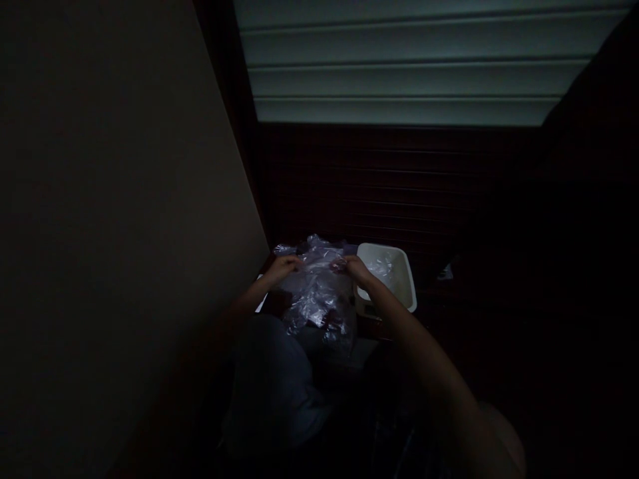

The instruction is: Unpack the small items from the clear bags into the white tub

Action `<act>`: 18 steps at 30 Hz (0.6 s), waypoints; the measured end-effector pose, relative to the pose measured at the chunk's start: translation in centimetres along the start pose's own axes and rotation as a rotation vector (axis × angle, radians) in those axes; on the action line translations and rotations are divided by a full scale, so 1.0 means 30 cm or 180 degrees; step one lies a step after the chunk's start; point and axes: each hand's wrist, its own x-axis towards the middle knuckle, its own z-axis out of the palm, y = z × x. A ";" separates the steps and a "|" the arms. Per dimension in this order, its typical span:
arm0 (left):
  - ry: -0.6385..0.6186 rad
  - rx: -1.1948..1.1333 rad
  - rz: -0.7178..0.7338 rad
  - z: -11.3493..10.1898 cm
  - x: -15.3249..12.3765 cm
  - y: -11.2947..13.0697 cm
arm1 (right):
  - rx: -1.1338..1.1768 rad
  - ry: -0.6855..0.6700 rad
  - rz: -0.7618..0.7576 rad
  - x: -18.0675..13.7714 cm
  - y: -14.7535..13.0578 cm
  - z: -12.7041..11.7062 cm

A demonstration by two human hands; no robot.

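Note:
The scene is very dark. A crumpled clear plastic bag (319,293) hangs between my two hands over my lap. My left hand (282,267) is closed on its upper left edge. My right hand (353,267) pinches its upper right edge. The bag's lower part droops toward my knees, and something dark reddish shows faintly through it. What is inside cannot be made out.
A white square bin (405,269) lined with clear plastic stands just right of my right hand. A pale wall (124,199) fills the left side. A window blind (409,66) glows at the top above dark slatted panelling. The right side is in darkness.

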 end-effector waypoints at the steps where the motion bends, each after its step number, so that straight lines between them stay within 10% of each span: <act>1: -0.0058 0.0088 0.0067 -0.004 0.000 0.005 | -0.0092 -0.0010 -0.0039 -0.002 -0.004 -0.002; 18: -0.0245 0.0356 0.0228 -0.013 -0.001 0.028 | -0.1163 0.0291 -0.0707 0.011 0.002 -0.029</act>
